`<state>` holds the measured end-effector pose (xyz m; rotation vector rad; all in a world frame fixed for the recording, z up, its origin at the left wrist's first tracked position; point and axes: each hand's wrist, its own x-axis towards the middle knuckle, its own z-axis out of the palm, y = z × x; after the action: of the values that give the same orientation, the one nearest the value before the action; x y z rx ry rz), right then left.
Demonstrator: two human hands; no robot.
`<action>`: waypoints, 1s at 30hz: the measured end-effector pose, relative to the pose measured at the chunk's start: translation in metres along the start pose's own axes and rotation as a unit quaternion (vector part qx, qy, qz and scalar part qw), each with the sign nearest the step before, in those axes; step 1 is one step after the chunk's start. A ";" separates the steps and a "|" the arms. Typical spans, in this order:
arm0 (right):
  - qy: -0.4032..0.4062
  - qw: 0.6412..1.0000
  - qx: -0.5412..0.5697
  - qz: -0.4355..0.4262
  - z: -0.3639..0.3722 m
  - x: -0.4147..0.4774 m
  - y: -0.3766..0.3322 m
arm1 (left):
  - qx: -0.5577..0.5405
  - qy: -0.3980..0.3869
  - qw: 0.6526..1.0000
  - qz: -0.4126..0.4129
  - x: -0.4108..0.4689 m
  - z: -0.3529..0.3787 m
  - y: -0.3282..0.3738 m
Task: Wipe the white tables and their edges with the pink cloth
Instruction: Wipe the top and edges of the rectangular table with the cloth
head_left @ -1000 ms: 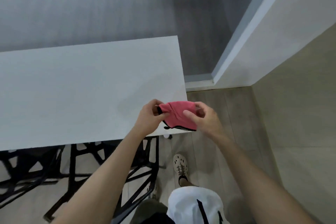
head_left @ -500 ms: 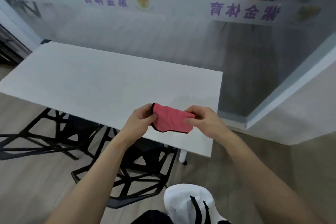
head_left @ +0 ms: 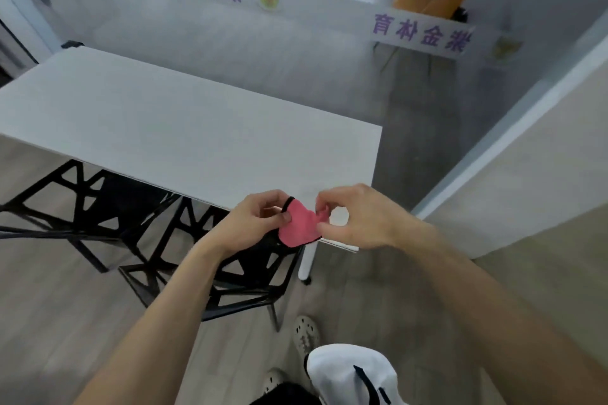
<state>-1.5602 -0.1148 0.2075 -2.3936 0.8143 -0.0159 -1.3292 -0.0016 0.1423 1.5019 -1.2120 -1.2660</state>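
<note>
A small pink cloth (head_left: 297, 226) with a black hem hangs between my hands, just over the near right corner of the white table (head_left: 171, 131). My left hand (head_left: 255, 222) pinches its left edge between thumb and fingers. My right hand (head_left: 353, 219) pinches its right edge, where the fabric is bunched up. The cloth is folded and held above the tabletop, not lying on it. The table's near edge runs from far left to below my hands.
Two black lattice-frame chairs (head_left: 108, 207) stand under the table's near side. A frosted glass partition (head_left: 263, 36) with purple lettering runs behind the table. A beige wall (head_left: 543, 174) closes off the right. A white table leg (head_left: 307, 260) stands below the corner.
The view has swung left and up, showing more of the table and the partition. My hands have come closer together, and the cloth is more bunched between them.
</note>
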 end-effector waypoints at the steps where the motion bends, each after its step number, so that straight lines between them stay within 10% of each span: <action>1: 0.017 1.000 0.004 -0.005 0.000 -0.009 0.003 | 0.004 -0.013 1.000 0.007 0.002 0.009 0.004; 12: 0.122 0.961 0.244 0.039 -0.026 -0.031 0.083 | -0.027 0.009 0.999 0.038 0.062 0.083 0.045; 24: 0.112 0.938 0.307 0.116 -0.070 -0.015 0.227 | 0.236 0.033 0.971 0.030 0.161 0.161 0.058; 30: -0.047 0.683 0.657 0.315 -0.076 0.001 0.256 | 0.525 0.142 0.789 0.285 0.194 0.159 0.045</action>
<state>-1.7152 -0.3176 0.1289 -0.6859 1.0156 -0.1457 -1.4860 -0.2011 0.1181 1.7059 -2.0900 0.1564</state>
